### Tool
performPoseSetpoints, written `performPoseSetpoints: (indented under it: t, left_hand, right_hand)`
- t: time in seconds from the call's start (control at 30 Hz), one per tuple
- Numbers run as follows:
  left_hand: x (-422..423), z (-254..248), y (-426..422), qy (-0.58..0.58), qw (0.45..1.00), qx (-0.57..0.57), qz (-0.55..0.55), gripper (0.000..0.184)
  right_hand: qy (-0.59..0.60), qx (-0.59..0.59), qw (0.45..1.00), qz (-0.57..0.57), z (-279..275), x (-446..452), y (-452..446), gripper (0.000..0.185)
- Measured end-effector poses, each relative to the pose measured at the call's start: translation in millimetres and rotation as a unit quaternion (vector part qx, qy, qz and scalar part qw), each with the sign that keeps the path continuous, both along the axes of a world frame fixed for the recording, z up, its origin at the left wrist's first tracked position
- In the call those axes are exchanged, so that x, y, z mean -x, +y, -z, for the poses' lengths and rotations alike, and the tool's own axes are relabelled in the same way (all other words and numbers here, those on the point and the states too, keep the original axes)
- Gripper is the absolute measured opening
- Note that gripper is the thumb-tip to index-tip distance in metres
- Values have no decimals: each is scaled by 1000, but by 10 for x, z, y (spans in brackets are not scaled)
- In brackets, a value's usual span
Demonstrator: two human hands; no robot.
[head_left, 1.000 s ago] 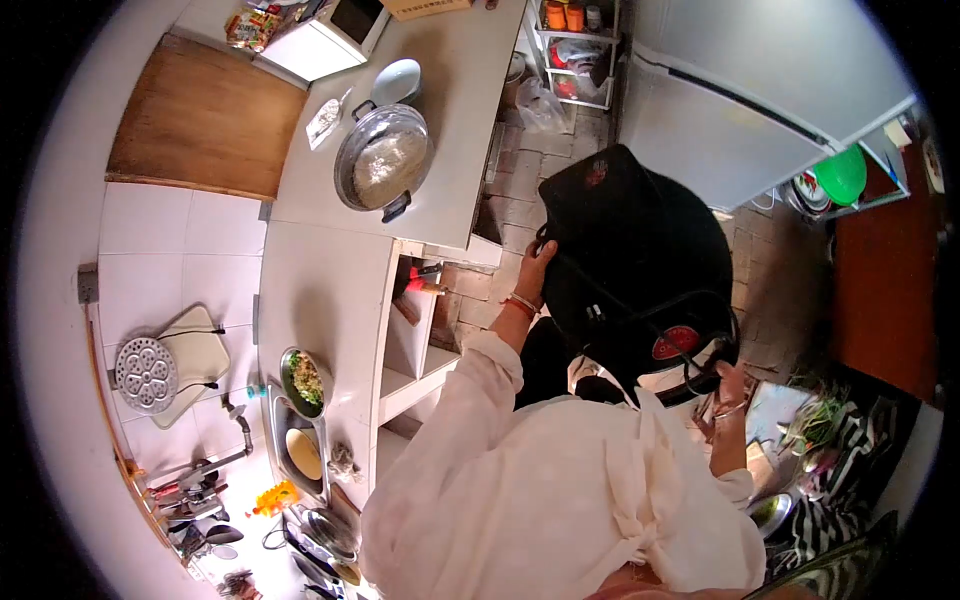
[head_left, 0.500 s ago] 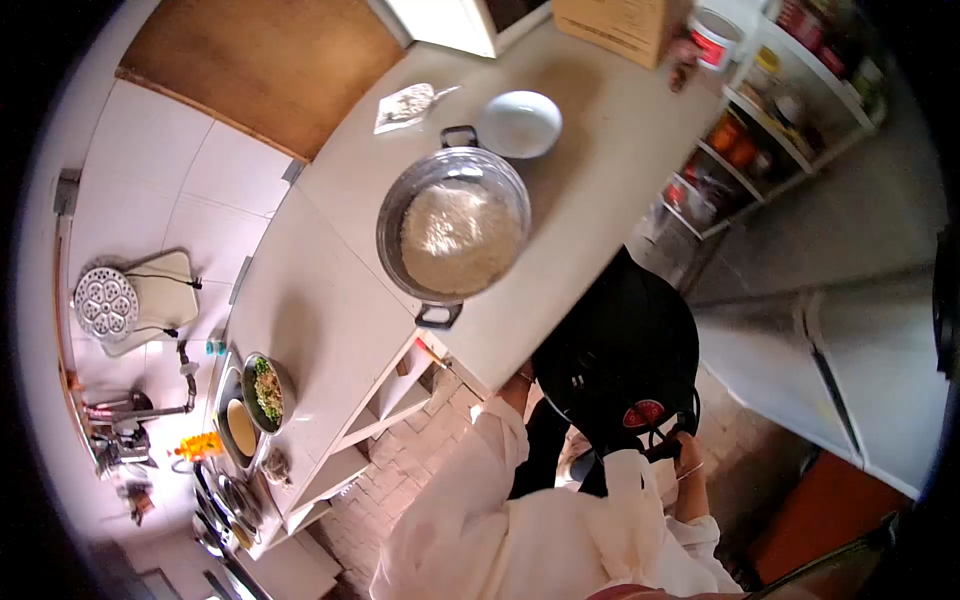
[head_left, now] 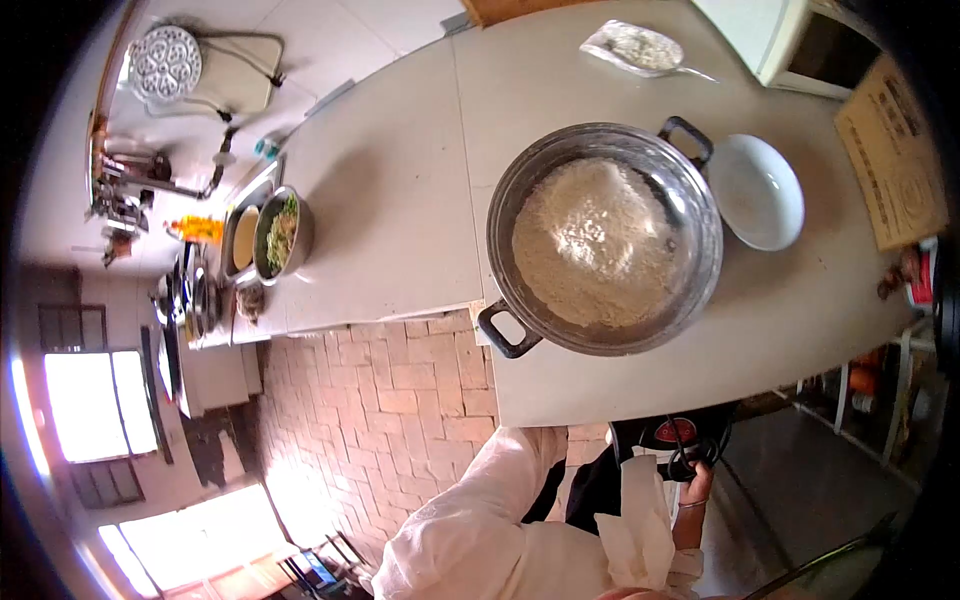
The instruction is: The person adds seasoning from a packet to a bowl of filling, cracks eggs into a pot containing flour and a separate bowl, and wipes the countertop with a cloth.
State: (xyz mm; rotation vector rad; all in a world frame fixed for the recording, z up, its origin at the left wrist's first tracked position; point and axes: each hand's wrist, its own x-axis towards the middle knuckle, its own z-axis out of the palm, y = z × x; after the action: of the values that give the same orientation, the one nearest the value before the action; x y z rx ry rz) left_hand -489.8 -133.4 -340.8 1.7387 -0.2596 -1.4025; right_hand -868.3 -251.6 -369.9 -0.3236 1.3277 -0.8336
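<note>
In the head view, my right hand (head_left: 697,484) is closed on the edge and dark cord of a black appliance with a red label (head_left: 675,431). Most of the appliance is hidden below the counter edge. My left hand is hidden beneath the counter; only its white sleeve (head_left: 497,470) shows. On the counter, a large metal pot (head_left: 697,290) with two black handles holds pale flour (head_left: 590,245). A white bowl (head_left: 757,192) stands beside the pot, and a clear bag of white stuff (head_left: 640,48) lies behind them.
A cardboard box (head_left: 893,150) stands at the counter's right end, near a white appliance (head_left: 757,38). A metal bowl of chopped greens (head_left: 283,235) sits by the sink at left. A white shelf rack (head_left: 858,450) stands at lower right, below the counter.
The view has swung toward the counter and closer to the pot. The black appliance has gone from in front of my body to mostly beneath the counter edge; my left hand has gone out of sight.
</note>
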Motion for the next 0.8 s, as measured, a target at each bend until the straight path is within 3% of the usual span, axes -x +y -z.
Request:
performPoseSetpoints:
  t: [0.07,0.2,0.33,0.47,0.8]
  left_hand:
    - [91,36,11,-8,1000,-6,-16,38]
    - [206,78,3,-23,999,-13,-33,37]
    - [288,61,3,-37,999,-17,-34,36]
    - [360,-30,-7,-56,998,-22,-28,35]
    - [590,-242,-5,-97,995,-2,36,33]
  right_hand:
    - [34,-23,999,10,139,23,-205,13]
    - [-74,35,996,-23,587,261,-666,17]
    - [-90,23,995,40,528,35,-1039,21]
    - [-126,54,990,-47,405,-362,-1359,23]
    - [-77,18,992,-96,525,-888,-1628,20]
